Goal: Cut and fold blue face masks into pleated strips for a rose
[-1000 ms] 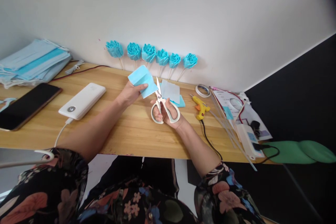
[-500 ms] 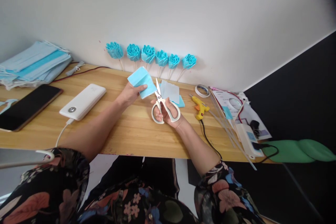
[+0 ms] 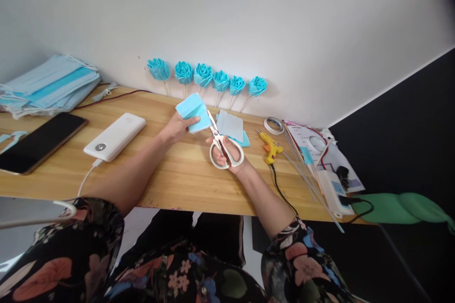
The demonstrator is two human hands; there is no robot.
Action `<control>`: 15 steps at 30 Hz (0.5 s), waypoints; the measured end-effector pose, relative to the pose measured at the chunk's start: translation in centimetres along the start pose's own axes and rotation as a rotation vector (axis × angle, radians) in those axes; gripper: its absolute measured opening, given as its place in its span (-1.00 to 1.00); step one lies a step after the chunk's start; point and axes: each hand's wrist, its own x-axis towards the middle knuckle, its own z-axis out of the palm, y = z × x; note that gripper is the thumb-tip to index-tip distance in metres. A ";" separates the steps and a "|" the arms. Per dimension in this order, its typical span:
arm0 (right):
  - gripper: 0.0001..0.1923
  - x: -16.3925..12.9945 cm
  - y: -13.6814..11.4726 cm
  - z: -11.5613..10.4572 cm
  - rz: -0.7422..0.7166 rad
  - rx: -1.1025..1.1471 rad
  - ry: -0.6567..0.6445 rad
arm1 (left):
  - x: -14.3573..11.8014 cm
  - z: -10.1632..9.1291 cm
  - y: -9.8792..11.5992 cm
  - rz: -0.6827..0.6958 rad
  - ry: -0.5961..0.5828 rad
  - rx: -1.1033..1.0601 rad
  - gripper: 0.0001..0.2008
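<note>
Between thumb and fingers, my left hand (image 3: 179, 127) pinches a folded piece of light blue fabric (image 3: 194, 106), the thumb lying across its lower part. My right hand (image 3: 229, 154) has its fingers through the handles of white-handled scissors (image 3: 215, 131). Their blades point up and left, at the right edge of the blue fabric; whether they cut into it I cannot tell. Just behind the scissors, pale grey and blue fabric pieces (image 3: 231, 125) lie stacked on the wooden table (image 3: 185, 175).
Several blue fabric roses (image 3: 203, 75) on sticks lean against the wall. Face masks (image 3: 53, 83), a phone (image 3: 42, 142) and a white power bank (image 3: 115, 137) lie left. To the right are a yellow glue gun (image 3: 270, 147), a tape roll (image 3: 273, 125), glue sticks and a power strip (image 3: 334, 191).
The scissors' blades have come closer together and swung slightly left against the fabric edge. The view has shifted a little; my left hand keeps its hold.
</note>
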 end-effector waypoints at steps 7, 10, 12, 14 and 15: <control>-0.38 -0.1 0.2 -0.1 -0.037 -0.013 -0.005 | 0.1 -0.2 0.1 -0.015 -0.013 -0.022 -0.43; -0.38 -0.3 0.1 -0.1 -0.046 -0.039 -0.005 | 0.1 -0.2 0.2 -0.022 -0.031 -0.026 -0.43; -0.38 -0.4 0.1 0.0 -0.056 -0.051 -0.006 | 0.1 -0.2 0.2 -0.027 -0.035 -0.038 -0.43; -0.36 -0.4 0.0 0.0 -0.062 -0.050 0.001 | 0.0 0.0 0.4 -0.038 -0.024 -0.063 -0.43; -0.34 -0.4 0.0 0.0 -0.060 -0.041 0.004 | 0.0 0.1 0.4 -0.047 -0.013 -0.076 -0.43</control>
